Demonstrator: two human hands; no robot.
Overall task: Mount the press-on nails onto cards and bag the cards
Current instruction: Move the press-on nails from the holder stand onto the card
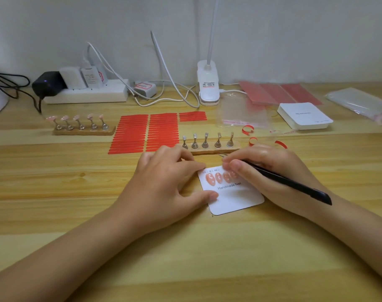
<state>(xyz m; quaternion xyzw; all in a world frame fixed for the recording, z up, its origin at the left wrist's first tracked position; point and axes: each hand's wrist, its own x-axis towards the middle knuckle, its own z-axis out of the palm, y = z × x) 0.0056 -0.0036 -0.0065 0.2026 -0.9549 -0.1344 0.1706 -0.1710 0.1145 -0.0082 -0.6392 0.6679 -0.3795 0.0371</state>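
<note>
Head view, frame centre: four pink nails (222, 176) mounted on card (233, 199); left hand (164, 177) pinning card, right hand (270, 171) gripping tweezers (294, 184), pressing; bagging pending.

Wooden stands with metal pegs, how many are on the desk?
2. One light wooden stand at the left carries pink nails on its pegs; the other wooden stand, bare-pegged, lies just beyond the hands. None seems hidden.
</note>
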